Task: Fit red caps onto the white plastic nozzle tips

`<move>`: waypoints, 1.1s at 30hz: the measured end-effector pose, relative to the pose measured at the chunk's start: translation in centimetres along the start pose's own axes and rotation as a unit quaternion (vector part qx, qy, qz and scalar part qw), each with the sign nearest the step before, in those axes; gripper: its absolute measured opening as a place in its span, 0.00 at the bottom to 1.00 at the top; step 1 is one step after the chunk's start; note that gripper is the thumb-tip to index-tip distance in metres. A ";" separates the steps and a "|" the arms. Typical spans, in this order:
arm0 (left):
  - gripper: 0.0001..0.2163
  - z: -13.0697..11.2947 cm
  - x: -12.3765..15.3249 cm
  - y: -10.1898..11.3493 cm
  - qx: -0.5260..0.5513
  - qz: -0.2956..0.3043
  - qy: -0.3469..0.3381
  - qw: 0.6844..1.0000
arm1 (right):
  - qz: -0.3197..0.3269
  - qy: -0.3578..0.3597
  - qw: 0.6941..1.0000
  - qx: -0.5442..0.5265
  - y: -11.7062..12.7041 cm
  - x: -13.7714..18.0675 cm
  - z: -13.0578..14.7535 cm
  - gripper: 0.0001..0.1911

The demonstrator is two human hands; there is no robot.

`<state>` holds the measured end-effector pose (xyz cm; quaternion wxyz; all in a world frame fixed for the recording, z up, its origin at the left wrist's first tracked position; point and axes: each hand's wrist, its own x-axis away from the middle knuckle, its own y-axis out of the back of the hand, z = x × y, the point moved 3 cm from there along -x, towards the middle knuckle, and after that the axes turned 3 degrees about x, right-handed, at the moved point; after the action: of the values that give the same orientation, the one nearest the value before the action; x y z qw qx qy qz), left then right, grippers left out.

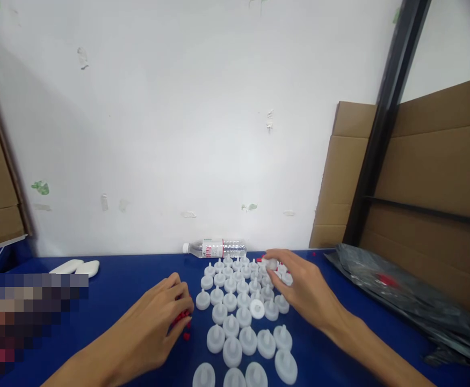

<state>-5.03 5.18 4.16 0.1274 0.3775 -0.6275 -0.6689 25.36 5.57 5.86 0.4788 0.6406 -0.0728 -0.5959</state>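
Smooth blue desk (138,274), centre: rows of moulded white plastic caps (231,325), round-based with stubby necks. The right hand (303,290) pinches one white cap (270,264) at its fingertips above the far rows. The left hand (158,317) is curled around small red pieces (182,317) just left of the rows. A clear ribbed bottle (216,248) lies at the far edge; a crinkled black bag (412,301) lies at the right edge.
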 end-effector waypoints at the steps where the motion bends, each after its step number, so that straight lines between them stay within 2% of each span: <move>1: 0.10 0.0 0.1 -0.3 0.009 0.002 0.003 1.000 | 0.011 -0.021 1.000 0.003 0.1 -0.2 -0.6 0.11; 9: 0.06 0.1 0.6 -1.2 -0.010 -0.004 0.007 1.000 | 0.065 -0.077 0.994 0.033 -0.2 -0.6 -3.6 0.11; 15: 0.09 1.0 0.2 -2.1 -0.021 0.052 -0.009 0.998 | 0.115 -0.099 0.987 0.053 -0.5 -0.6 -4.3 0.08; 19: 0.09 1.0 0.2 -2.2 -0.017 0.065 -0.009 0.998 | 0.157 -0.119 0.978 0.073 -0.8 -0.4 -4.7 0.07; 22: 0.09 0.5 0.3 -2.0 0.012 0.050 -0.016 0.999 | 0.194 -0.131 0.969 0.079 -1.2 -0.2 -5.1 0.05; 27: 0.12 -0.2 0.1 -1.4 0.045 -0.010 -0.025 0.999 | 0.230 -0.135 0.961 0.069 -1.6 0.0 -5.5 0.05; 33: 0.15 -0.6 -0.2 -1.6 0.027 -0.008 -0.051 0.998 | 0.243 -0.139 0.959 0.050 -1.5 0.1 -5.4 0.07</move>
<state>-4.00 5.11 2.75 0.0795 0.3511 -0.6478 -0.6714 29.19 9.13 3.80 0.5620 0.5371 -0.3219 -0.5404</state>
